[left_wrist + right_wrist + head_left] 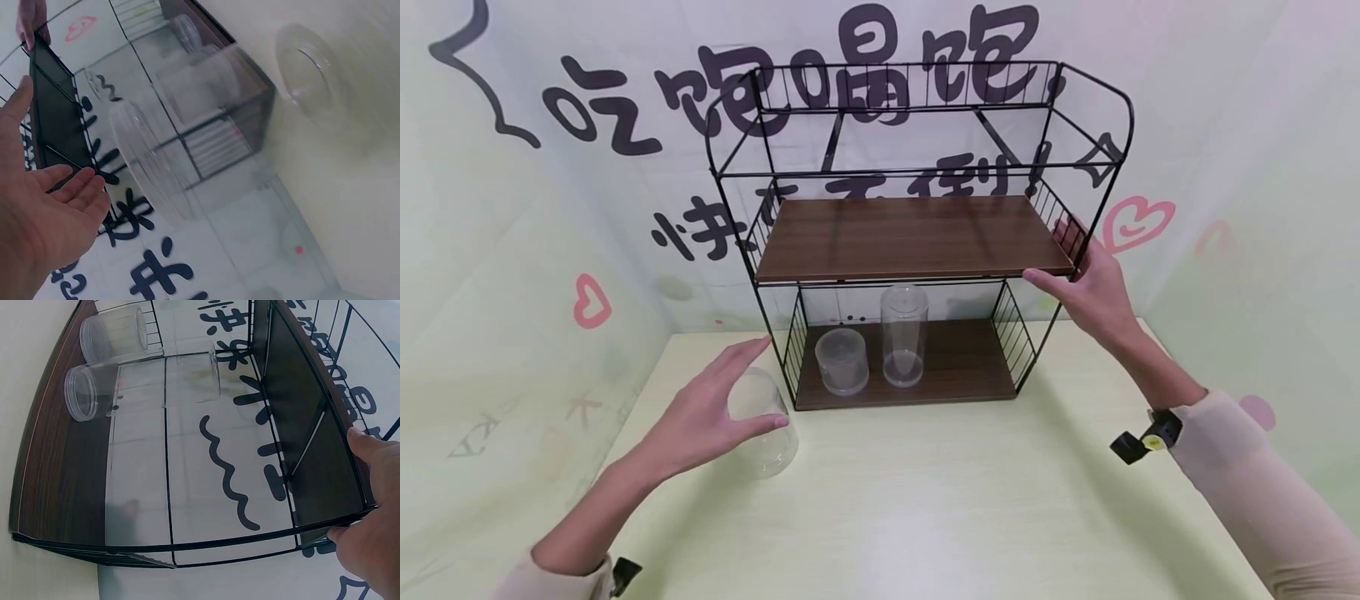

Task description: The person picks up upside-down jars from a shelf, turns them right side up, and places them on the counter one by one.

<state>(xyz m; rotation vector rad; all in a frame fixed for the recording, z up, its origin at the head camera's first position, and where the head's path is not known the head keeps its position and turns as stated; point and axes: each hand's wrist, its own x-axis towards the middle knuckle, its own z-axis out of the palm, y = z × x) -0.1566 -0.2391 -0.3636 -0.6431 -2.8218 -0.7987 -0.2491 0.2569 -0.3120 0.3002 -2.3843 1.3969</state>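
A black wire rack with two brown boards (910, 237) stands on the table. My right hand (1093, 287) grips its right side at the upper board's front corner. The thumb lies at the board's front edge, and the other fingers are partly hidden behind the side wires. At the rack's left front, a clear jar (775, 454) stands on the table. My left hand (700, 417) is beside and above this jar, thumb and fingers spread apart. In the left wrist view, a gap shows between the left hand (56, 219) and the jar's rim (150, 165).
On the lower board (962, 367) stand a short clear jar (842, 362) and a tall clear jar (904, 337). Behind the rack hangs a pale cloth (617, 200) with dark lettering. The pale table (910, 500) stretches in front.
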